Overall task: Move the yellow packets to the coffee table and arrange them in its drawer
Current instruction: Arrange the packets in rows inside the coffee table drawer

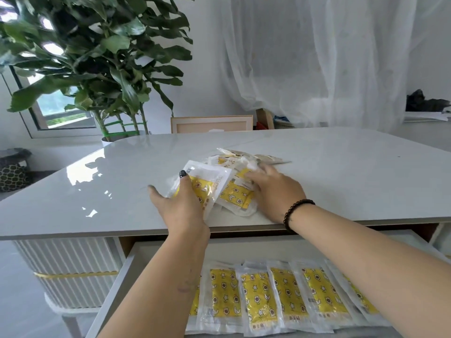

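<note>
On the glossy pale grey bench (341, 181), near its front edge, lies a loose pile of yellow packets (234, 189), each a clear wrapper with a yellow insert printed with stars, moons and flowers. Both hands reach over the edge into this pile. The left hand (180, 203) grips one packet (207, 181) at the left side of the pile: its thumb, with a dark painted nail, lies across the top of the wrapper, and the other fingers curl beneath it, lifting that side at a tilt. The right hand (275, 191) rests palm down on the right side of the pile, fingers spread and fairly straight, fingertips pressing on the packets; this part is blurred, so I cannot tell whether it pinches any. A dark beaded bracelet (296, 213) circles the right wrist.

Below the bench top, an open white drawer (114, 289) holds a row of packets (288, 296) laid flat side by side, slightly overlapping, partly hidden by the forearms.

Behind the bench stand a large leafy plant (97, 57) and sheer white curtains (317, 57).
</note>
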Motion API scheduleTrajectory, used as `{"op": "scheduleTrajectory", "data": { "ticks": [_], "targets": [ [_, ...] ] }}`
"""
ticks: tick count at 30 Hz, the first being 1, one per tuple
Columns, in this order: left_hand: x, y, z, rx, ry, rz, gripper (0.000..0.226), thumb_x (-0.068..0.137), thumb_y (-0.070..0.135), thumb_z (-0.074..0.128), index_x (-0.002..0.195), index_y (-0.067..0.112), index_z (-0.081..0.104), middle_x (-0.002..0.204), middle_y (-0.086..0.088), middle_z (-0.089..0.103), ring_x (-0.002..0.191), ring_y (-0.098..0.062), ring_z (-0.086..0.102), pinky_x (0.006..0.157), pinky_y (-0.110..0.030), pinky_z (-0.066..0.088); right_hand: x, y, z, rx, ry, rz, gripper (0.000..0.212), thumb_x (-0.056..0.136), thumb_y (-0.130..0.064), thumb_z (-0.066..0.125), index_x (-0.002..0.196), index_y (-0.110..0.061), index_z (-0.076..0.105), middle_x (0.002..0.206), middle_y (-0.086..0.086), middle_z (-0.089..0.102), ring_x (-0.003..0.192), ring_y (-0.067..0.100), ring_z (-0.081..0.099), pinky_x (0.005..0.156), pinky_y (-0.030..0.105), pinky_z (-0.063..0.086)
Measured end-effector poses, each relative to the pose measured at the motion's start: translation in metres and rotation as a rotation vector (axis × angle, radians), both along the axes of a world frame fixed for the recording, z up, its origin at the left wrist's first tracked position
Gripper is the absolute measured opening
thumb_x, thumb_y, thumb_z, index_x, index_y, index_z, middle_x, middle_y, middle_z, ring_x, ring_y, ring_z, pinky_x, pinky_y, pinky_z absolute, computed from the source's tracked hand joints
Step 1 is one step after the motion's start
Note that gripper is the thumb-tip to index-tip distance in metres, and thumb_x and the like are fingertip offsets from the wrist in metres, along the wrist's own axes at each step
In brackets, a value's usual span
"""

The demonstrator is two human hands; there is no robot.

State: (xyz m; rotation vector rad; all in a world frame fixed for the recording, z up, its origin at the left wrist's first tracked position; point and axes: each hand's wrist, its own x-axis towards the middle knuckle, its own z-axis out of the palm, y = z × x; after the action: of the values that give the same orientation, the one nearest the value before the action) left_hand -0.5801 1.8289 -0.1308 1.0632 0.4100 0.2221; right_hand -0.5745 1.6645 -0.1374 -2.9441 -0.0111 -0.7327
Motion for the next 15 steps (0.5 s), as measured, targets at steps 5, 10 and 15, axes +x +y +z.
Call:
{"op": "scheduleTrajectory", "data": {
  "ticks": [5,10,15],
  "targets": [
    [-0.007,-0.006,0.000,0.027,-0.055,-0.062,0.036,0.091,0.022,0.062,0.122,0.039,0.057,0.113,0.001,0.066,0.095,-0.023,0.070,0.085,-0.045,0.058,0.010,0.006,-0.003,-0.100,0.058,-0.056,0.028,0.099,-0.020,0.034,0.108,-0.013,0.059,0.120,0.004,0.052,0.101,0.029,0.056,0.071,0.032,0.042],
    [-0.011,-0.011,-0.001,0.075,-0.063,-0.084,0.021,0.092,0.018,0.058,0.106,0.032,0.066,0.099,0.001,0.068,0.076,-0.015,0.066,0.066,-0.029,0.056,0.008,0.000,-0.003,-0.176,-0.014,-0.067,0.026,0.096,-0.012,0.038,0.104,-0.009,0.062,0.113,0.005,0.056,0.091,0.032,0.059,0.065,0.030,0.033],
    [-0.016,-0.016,-0.007,0.184,-0.108,-0.090,0.019,0.092,0.021,0.058,0.103,0.036,0.065,0.099,0.005,0.064,0.077,-0.014,0.063,0.065,-0.028,0.053,-0.001,-0.003,0.003,-0.238,0.077,0.007,0.029,0.098,-0.019,0.037,0.113,-0.014,0.062,0.120,0.003,0.053,0.101,0.029,0.058,0.070,0.030,0.036]
  ]
}}
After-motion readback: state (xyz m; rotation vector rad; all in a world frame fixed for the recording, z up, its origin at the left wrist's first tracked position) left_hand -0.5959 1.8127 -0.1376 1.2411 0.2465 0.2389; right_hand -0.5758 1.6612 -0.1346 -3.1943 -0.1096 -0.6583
